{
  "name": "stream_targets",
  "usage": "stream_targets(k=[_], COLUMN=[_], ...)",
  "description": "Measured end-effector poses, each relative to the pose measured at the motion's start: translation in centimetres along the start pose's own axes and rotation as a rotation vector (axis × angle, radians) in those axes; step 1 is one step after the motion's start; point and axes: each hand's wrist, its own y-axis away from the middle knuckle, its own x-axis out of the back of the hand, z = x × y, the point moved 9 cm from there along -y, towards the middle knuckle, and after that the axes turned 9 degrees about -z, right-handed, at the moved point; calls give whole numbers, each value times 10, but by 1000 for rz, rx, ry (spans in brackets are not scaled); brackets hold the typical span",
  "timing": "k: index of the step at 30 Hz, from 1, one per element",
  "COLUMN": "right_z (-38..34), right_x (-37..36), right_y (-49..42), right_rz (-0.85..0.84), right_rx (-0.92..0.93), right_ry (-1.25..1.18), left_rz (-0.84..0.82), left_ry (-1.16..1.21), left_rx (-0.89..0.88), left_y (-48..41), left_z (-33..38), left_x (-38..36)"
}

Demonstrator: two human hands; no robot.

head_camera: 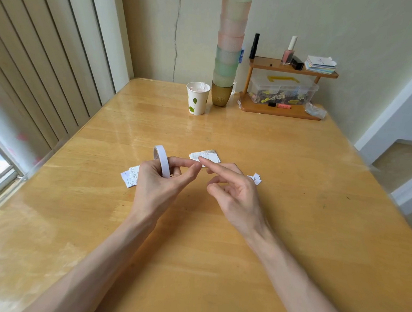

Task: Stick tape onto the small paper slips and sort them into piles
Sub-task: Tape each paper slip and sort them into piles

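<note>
1. White ring-shaped tape roll (pixel 162 161), gripped on edge in your left hand (pixel 156 184).
2. Your right hand (pixel 234 194) holds nothing visible, forefinger straight.
3. Small printed white paper slips (pixel 207 156), stacked, lie just beyond both fingertips, nearer your right.

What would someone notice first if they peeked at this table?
The left hand holds a white tape roll over the middle of the table, its fingertip meeting the pointing finger of the right hand. Behind them, at the far edge, a tower of pastel cups climbs out of the picture beside a leaf-printed paper cup.
</note>
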Motion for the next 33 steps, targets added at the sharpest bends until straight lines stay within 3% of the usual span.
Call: stream_targets(k=[11, 20, 33], right_z=[-4, 1, 9], right_x=[-4, 1, 3], right_y=[1, 5, 5], right_rz=[-11, -29, 11], right_rx=[34, -113, -142], right_ry=[64, -225, -379], left_rz=[-32, -115, -159], left_ry=[-39, 1, 31], left_rx=[8, 1, -3], left_y=[-1, -2, -2], left_z=[-5, -3, -2], left_x=[-2, -10, -15])
